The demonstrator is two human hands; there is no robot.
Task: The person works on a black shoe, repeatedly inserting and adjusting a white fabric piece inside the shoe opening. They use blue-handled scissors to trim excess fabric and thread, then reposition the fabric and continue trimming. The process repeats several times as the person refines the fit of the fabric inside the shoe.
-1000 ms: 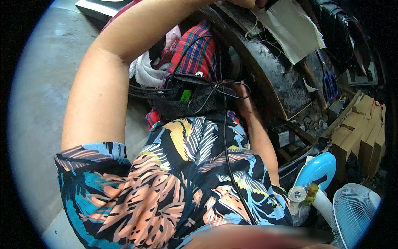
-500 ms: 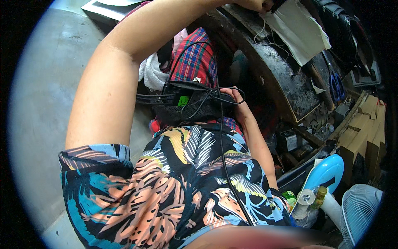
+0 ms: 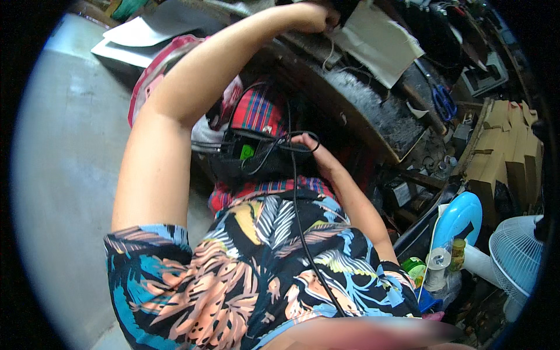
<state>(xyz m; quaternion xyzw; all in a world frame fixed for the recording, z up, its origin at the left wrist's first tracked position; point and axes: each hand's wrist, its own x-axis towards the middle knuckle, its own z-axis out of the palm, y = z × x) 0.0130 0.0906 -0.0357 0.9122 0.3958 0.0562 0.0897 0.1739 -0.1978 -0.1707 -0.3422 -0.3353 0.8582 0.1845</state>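
Observation:
My left hand [image 3: 315, 17] is raised to the far edge of the worn dark worktable [image 3: 373, 96]. Its fingers are curled together beside something dark, and what they hold is hidden. A cream sheet of fabric or paper [image 3: 379, 41] lies just right of it, with a pale cord below. Low at my lap, my right hand [image 3: 307, 141] rests by a black mesh pouch [image 3: 233, 166] with a green label. The fingers I can see are stretched out, partly behind a looped black cable [image 3: 294, 192]. Red plaid cloth [image 3: 256, 111] covers my lap.
Blue-handled scissors [image 3: 444, 102] lie on the table's right side. Cardboard pieces [image 3: 496, 151], a light-blue rounded plastic thing [image 3: 461, 219], a thread cone [image 3: 437, 262] and a white fan [image 3: 516, 251] stand at right. White sheets [image 3: 146, 29] and a pink-edged bag [image 3: 140, 96] are at far left.
The view has shifted, so the table, scissors and cream sheet appear further left and the pink-edged bag shows more. My left hand stays curled at the table; my right hand stays by the pouch.

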